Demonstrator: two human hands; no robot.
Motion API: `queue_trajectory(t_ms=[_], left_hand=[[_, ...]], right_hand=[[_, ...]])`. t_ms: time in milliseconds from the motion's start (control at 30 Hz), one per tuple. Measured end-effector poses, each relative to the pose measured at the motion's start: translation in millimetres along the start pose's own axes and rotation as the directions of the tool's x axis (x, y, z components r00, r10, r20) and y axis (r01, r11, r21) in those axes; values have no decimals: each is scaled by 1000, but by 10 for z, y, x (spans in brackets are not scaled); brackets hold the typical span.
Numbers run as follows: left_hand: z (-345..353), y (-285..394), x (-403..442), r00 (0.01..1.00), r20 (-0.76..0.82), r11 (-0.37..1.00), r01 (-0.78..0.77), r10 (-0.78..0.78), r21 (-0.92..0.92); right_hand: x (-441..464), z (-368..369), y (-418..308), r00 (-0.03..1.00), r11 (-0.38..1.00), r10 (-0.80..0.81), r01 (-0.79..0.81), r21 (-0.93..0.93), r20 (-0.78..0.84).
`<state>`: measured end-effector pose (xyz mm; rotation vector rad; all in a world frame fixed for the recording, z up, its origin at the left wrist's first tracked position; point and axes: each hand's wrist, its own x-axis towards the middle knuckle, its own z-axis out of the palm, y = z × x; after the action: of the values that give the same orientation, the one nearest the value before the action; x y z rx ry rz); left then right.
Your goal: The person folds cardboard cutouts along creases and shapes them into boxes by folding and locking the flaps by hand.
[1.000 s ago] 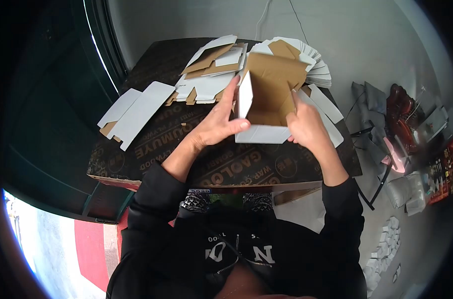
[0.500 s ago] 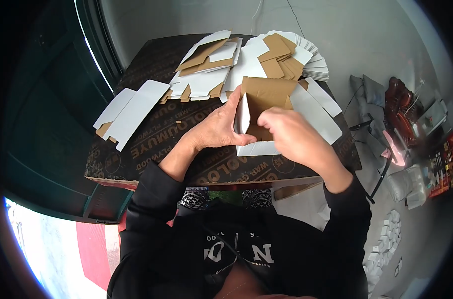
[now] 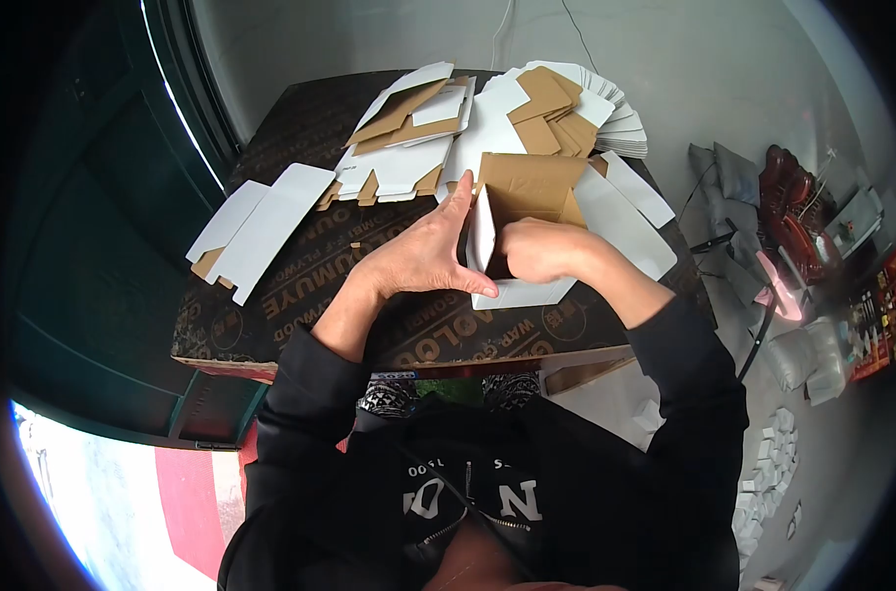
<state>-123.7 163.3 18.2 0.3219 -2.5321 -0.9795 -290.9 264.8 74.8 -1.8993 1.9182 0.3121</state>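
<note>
A partly folded cardboard box [image 3: 531, 177], white outside and brown inside, rests on the dark table in front of me. My left hand [image 3: 428, 251] grips its left side from outside, the thumb at the near corner and the fingers along the far corner. A white side panel [image 3: 482, 231] stands upright beside that palm. Down inside the box is my right hand [image 3: 541, 249], closed with curled fingers close to the left panel. Its fingertips are hidden, so whether they pinch anything cannot be seen. To the right the box's white lid panel [image 3: 625, 227] lies folded out.
Flat white cartons [image 3: 398, 163] and a fanned stack of blanks [image 3: 605, 108] lie at the table's back. Another flat carton [image 3: 261, 231] lies at the left. The dark printed table [image 3: 300, 315] ends near my body. A bag [image 3: 793, 360] sits on the floor at right.
My right hand has moved slightly left and deeper into the box, its fingers now more hidden. My left hand keeps its hold on the left side.
</note>
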Motion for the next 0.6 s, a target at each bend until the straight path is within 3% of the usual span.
queue_trajectory(t_ms=[33, 100, 133, 200, 267, 300, 367, 467, 533, 600], left_hand=[[-30, 15, -10, 1000, -4, 1000, 11, -11, 19], [-104, 33, -57, 1000, -9, 999, -15, 15, 30], [-136, 37, -97, 999, -14, 999, -34, 34, 38], [-177, 51, -196, 998, -14, 996, -66, 67, 56], [-212, 93, -265, 995, -20, 992, -92, 94, 83], [-224, 121, -292, 992, -19, 986, -121, 124, 112], [-230, 163, -313, 982, -15, 969, -183, 188, 168], [-179, 175, -259, 983, 2, 969, -181, 183, 166], [-128, 167, -221, 985, 14, 971, -174, 174, 162], [-73, 146, -195, 983, 16, 964, -183, 183, 195]], right_hand=[[-44, -6, 22, 1000, 1000, 13, -13, 13, -19], [-400, 53, 50, 908, 984, -113, 159, 82, -404], [-585, 101, 48, 718, 921, -167, 357, 152, -675], [-999, 69, 38, 687, 821, 60, 378, 427, -724], [-1156, 153, 181, 555, 856, 224, 280, 434, -801], [-1139, 191, 253, 554, 854, 228, 281, 438, -801], [-991, 334, 417, 440, 765, 324, 399, 505, -838], [-744, 521, 516, 472, 682, 317, 490, 543, -823], [-556, 662, 591, 424, 734, 44, 601, 317, -905], [-490, 688, 574, 412, 774, -7, 579, 256, -911]])
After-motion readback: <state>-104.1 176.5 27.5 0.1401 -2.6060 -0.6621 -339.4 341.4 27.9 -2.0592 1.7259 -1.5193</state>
